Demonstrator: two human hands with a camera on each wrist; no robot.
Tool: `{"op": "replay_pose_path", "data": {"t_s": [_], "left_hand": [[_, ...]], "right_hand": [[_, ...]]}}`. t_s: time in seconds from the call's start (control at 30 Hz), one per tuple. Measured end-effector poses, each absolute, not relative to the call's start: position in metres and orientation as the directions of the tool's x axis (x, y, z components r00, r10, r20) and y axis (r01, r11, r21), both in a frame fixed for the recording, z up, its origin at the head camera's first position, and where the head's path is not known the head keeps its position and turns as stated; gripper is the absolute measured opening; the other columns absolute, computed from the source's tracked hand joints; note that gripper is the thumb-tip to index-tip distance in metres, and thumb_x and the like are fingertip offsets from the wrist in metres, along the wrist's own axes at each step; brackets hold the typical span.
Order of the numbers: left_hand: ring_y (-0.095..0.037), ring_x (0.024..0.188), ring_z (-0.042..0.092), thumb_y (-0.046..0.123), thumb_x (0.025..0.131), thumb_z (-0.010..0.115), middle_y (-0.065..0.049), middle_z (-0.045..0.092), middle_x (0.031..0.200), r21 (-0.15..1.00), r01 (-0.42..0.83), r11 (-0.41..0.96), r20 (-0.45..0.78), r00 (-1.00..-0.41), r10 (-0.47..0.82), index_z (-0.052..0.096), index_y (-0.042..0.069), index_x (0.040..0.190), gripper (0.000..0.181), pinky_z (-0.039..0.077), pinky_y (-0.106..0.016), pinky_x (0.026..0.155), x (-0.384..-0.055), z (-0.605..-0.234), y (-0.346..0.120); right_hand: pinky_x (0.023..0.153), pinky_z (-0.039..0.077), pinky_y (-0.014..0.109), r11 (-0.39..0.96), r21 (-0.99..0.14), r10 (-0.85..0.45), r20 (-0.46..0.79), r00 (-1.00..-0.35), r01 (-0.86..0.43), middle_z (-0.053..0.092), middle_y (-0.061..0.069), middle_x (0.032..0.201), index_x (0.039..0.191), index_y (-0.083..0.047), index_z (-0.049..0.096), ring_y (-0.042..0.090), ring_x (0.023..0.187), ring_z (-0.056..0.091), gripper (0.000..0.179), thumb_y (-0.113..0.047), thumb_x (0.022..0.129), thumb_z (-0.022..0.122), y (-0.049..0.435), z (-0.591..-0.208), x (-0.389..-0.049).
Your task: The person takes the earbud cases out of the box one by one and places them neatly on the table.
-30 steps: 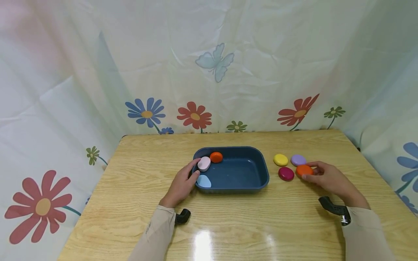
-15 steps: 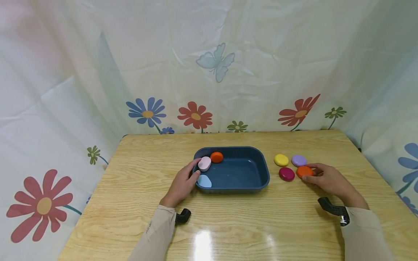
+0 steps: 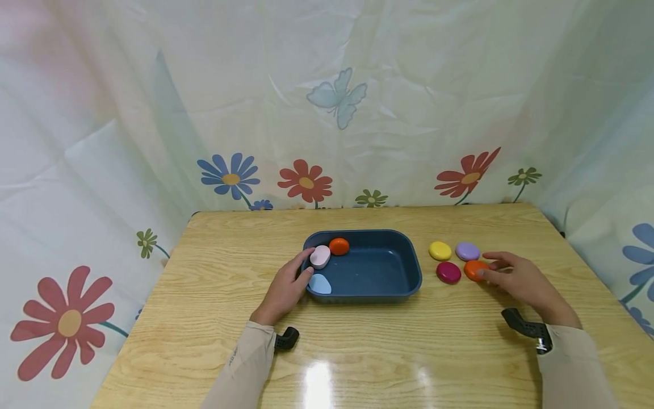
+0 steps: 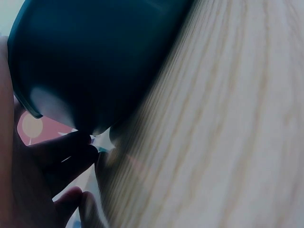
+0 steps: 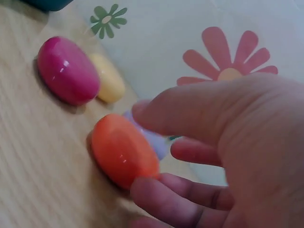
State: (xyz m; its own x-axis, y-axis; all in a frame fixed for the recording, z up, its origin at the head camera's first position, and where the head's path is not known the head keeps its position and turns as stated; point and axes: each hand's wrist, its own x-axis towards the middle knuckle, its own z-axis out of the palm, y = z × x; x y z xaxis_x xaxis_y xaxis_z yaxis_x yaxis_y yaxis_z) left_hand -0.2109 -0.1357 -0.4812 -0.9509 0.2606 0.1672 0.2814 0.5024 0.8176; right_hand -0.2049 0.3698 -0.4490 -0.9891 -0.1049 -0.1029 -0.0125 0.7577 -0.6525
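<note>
My left hand (image 3: 283, 288) holds the left end of a dark blue tray (image 3: 365, 299), fingers at its rim; in the left wrist view several fingers show beside the tray's outer wall. Inside lie a red-orange oval piece (image 3: 339, 246), a pale pink one (image 3: 320, 257) and a light blue one (image 3: 320, 284), partly hidden by the near wall. At the right, my right hand (image 3: 523, 284) is spread loosely around a glossy orange oval piece (image 5: 124, 152) on the table. In the right wrist view the thumb stands off it while a fingertip is right at its lower end.
Close to the orange piece lie a magenta piece (image 3: 448, 272), a yellow piece (image 3: 440, 251) and a lavender piece (image 3: 467, 251), all on the wooden table (image 3: 388, 352). A flower-printed curtain (image 3: 398, 142) hangs behind the table's far edge.
My right hand has loosened around the orange piece and shifted slightly to the right, its fingers spreading. The left hand and the tray stay where they were.
</note>
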Motion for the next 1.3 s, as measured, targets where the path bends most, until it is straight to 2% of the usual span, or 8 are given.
{"op": "replay_pose_path", "data": {"t_s": [0.23, 0.37, 0.57, 0.73, 0.83, 1.0, 1.3], "left_hand": [[-0.015, 0.142, 0.037, 0.032, 0.106, 0.048, 0.007, 0.043, 0.153, 0.809, 0.286, 0.513, 0.171, -0.951, 0.259, 0.044, 0.027, 0.153, 0.048, 0.031, -0.042, 0.116, -0.213, -0.482, -0.136], [-0.016, 0.142, 0.038, 0.030, 0.106, 0.049, 0.007, 0.043, 0.153, 0.809, 0.285, 0.514, 0.173, -0.951, 0.255, 0.045, 0.027, 0.152, 0.047, 0.031, -0.043, 0.116, -0.213, -0.484, -0.137], [-0.015, 0.142, 0.038, 0.030, 0.106, 0.049, 0.006, 0.044, 0.153, 0.811, 0.286, 0.510, 0.176, -0.951, 0.254, 0.045, 0.026, 0.152, 0.047, 0.032, -0.042, 0.116, -0.214, -0.484, -0.137], [-0.015, 0.141, 0.038, 0.033, 0.106, 0.048, 0.007, 0.043, 0.153, 0.809, 0.285, 0.513, 0.174, -0.951, 0.254, 0.045, 0.028, 0.152, 0.047, 0.032, -0.042, 0.116, -0.214, -0.484, -0.137], [-0.015, 0.142, 0.038, 0.034, 0.106, 0.048, 0.008, 0.043, 0.153, 0.811, 0.281, 0.512, 0.170, -0.952, 0.253, 0.045, 0.029, 0.152, 0.047, 0.032, -0.042, 0.116, -0.214, -0.485, -0.137], [-0.014, 0.142, 0.038, 0.035, 0.106, 0.048, 0.009, 0.043, 0.153, 0.811, 0.285, 0.512, 0.176, -0.952, 0.251, 0.044, 0.031, 0.152, 0.047, 0.032, -0.042, 0.116, -0.215, -0.486, -0.136], [-0.014, 0.142, 0.037, 0.034, 0.106, 0.048, 0.009, 0.042, 0.154, 0.811, 0.278, 0.516, 0.172, -0.955, 0.243, 0.043, 0.030, 0.153, 0.048, 0.031, -0.042, 0.116, -0.214, -0.486, -0.136]], "right_hand": [[0.071, 0.057, 0.029, 0.661, -0.750, -0.106, -0.066, -0.992, -0.020, 0.051, 0.028, 0.126, 0.146, 0.008, 0.039, 0.024, 0.092, 0.064, 0.063, -0.034, 0.104, 0.056, 0.366, -0.437, -0.203], [0.071, 0.058, 0.030, 0.640, -0.768, -0.102, -0.041, -0.994, -0.034, 0.052, 0.025, 0.125, 0.145, 0.009, 0.040, 0.019, 0.088, 0.065, 0.062, -0.034, 0.104, 0.056, 0.363, -0.433, -0.203], [0.074, 0.057, 0.026, 0.613, -0.789, -0.084, -0.016, -0.996, -0.039, 0.053, 0.021, 0.128, 0.145, 0.003, 0.045, 0.015, 0.091, 0.065, 0.060, -0.039, 0.103, 0.056, 0.354, -0.430, -0.203], [0.076, 0.052, 0.019, 0.612, -0.789, -0.093, -0.019, -0.995, -0.043, 0.055, 0.019, 0.132, 0.146, -0.004, 0.047, 0.008, 0.097, 0.059, 0.060, -0.043, 0.102, 0.056, 0.338, -0.427, -0.209], [0.078, 0.052, 0.018, 0.584, -0.809, -0.124, -0.015, -0.992, -0.061, 0.056, 0.020, 0.128, 0.147, -0.003, 0.047, 0.013, 0.099, 0.062, 0.060, -0.042, 0.102, 0.056, 0.324, -0.424, -0.215], [0.078, 0.057, 0.024, 0.513, -0.850, -0.188, 0.028, -0.982, -0.122, 0.061, 0.024, 0.120, 0.142, -0.003, 0.051, 0.028, 0.098, 0.067, 0.053, -0.038, 0.103, 0.057, 0.304, -0.418, -0.224], [0.075, 0.059, 0.039, 0.495, -0.855, -0.288, 0.011, -0.958, -0.158, 0.064, 0.022, 0.111, 0.139, -0.007, 0.055, 0.036, 0.096, 0.063, 0.049, -0.036, 0.100, 0.063, 0.269, -0.401, -0.241]]}}
